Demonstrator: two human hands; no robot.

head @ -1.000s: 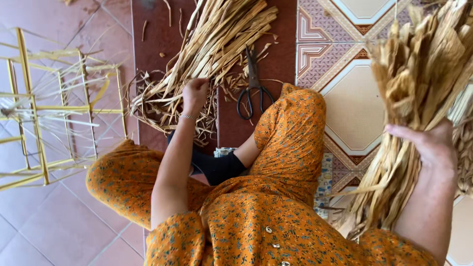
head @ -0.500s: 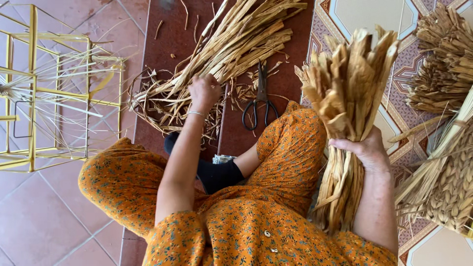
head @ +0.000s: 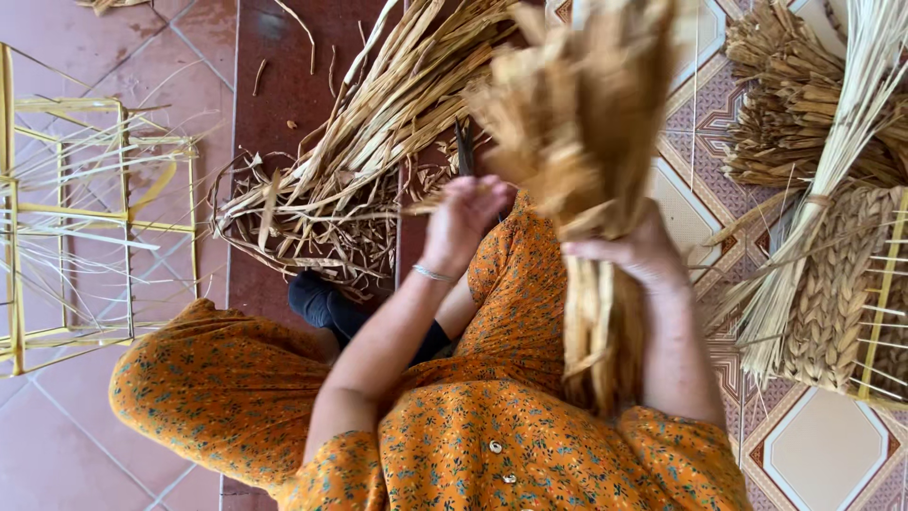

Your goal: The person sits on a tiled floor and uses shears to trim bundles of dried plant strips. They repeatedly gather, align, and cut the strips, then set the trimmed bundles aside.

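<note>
Person sits on tiled floor [head: 57,445], orange floral dress over folded legs, working w/ dried plant strips. Right hand [head: 638,251] is clenched round a thick bundle of dried leaves [head: 577,123], holding it upright approx. mid-length over the lap; cut ends fan out toward the top edge of the floor view, lower part hangs down past the wrist to the dress. Left hand [head: 463,213], bracelet on wrist, is raised beside the bundle w/ fingers half curled at the edge of the leaves; looks like it pinches a strip or two, but can't tell for sure if it grips or only touches. Step in hand, by my read: sorting or pulling single strips out of the held bundle. Next move would call for the right hand keeping a firm clamp so the rest don't slide while one strip is drawn free, w/o snapping it. The leaves look dry, tan-brown, flat, stiff, frayed and uneven at the tips, prob. brittle. Beyond the knees, toward top centre of the floor, a loose pile of strips and curly trimmings [head: 340,180], w/ scissors [head: 465,147] partly hidden behind the hands. Yellow wire frame [head: 104,218] at the left edge; woven basket [head: 842,293] and more tied bunches [head: 804,95] at the right edge.
</note>
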